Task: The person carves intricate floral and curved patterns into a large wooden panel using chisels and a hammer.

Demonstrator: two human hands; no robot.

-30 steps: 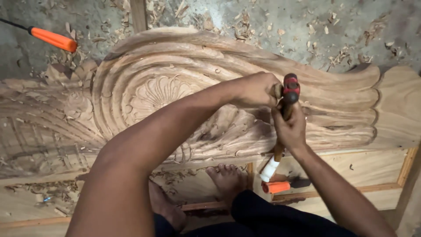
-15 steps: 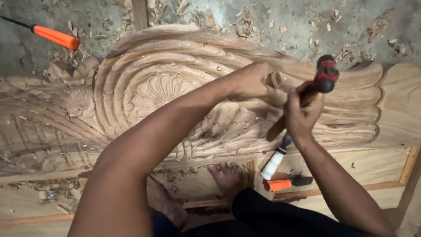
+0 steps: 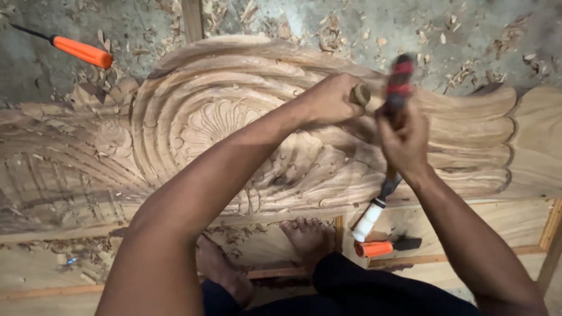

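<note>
Large carved panel of pale wood (image 3: 193,123), shell-like swirls and a flower rosette, lies flat across a light wooden frame (image 3: 527,246); low and level, so the worker can lean over it and strike downward.

Grey floor (image 3: 363,29) beyond, strewn with wood chips.

The person sits right at the near edge, bare feet (image 3: 304,234) tucked under the panel edge, probably to stay near the cut.

Left hand (image 3: 331,99), arm reaching across the carving, is closed in a fist round a wooden-handled chisel (image 3: 360,93); only the round butt shows, blade hidden, seemingly planted on the fluted ridges at the panel's right.

Right hand (image 3: 404,140) is wrapped tight round a hammer with a red-and-black head end and white-tipped handle (image 3: 395,88), head blurred just beside the chisel butt. Grip sits mid-handle, which I judge suits short, controlled taps.

Spare tools within reach: an orange-handled chisel (image 3: 383,247) on the frame below the right wrist; another orange-handled tool (image 3: 79,51) on the floor, far left.
</note>
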